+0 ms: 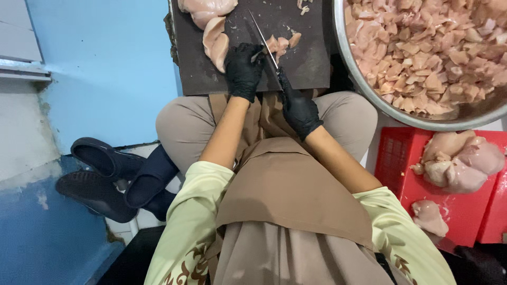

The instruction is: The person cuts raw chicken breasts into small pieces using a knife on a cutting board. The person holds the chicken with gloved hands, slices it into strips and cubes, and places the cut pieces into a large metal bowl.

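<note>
Against a blue wall, a dark cutting board [306, 63] holds soft, likely slippery chicken pieces [280, 43], pinned from above by the gloved left hand [243, 71] while the right hand [299, 108] grips a knife [262, 38].

Looks like a small food-prep spot, kind of a back kitchen or butcher-type setup. You've got a dark cutting board [296, 68] with raw chicken pieces [215, 42], a huge metal bowl [369, 89] piled with diced meat, and red plastic crates [459, 211] holding more whole pieces. Black gloves, a brown apron [285, 184], painted blue walls [105, 68] and worn flooring, so nothing fancy.
</note>
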